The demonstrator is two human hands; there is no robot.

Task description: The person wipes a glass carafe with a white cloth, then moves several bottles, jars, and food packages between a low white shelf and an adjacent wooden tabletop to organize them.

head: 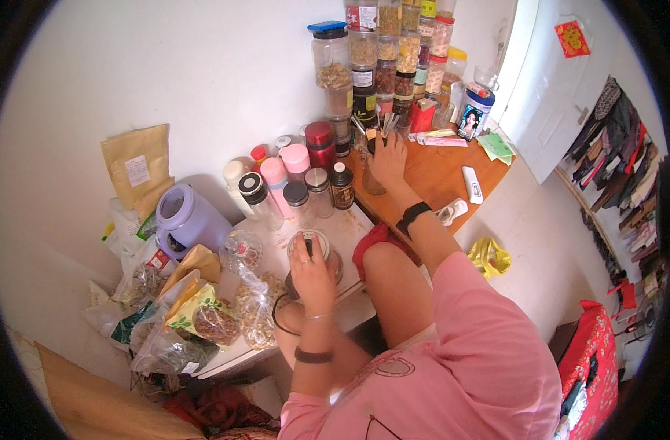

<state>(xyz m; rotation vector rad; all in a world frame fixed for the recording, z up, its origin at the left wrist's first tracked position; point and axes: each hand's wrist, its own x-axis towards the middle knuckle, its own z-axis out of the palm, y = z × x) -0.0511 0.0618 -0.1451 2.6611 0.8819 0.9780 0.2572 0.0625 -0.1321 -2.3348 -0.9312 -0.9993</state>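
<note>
My left hand (311, 269) lies on the pale round lid (319, 240) of a glass kettle, its fingers around the dark knob. The kettle (336, 265) stands on the white table near my knee, its lower part partly hidden. My right hand (388, 162) reaches over the wooden table, its fingers curled on the dark top of what looks like a clear container (373, 180). Metal utensils (390, 122) stick up just behind that hand. Between the hands stand a brown bottle with a white cap (342, 187) and glass jars with dark (297, 199) and metal (318, 184) lids.
Pink (275, 176) and red (319, 140) flasks line the wall. A purple jug (189, 214) and bags of dried goods (216, 322) crowd the left. Stacked jars (386, 49) rise behind my right hand. A white device (471, 185) lies near the wooden table's right edge (491, 184).
</note>
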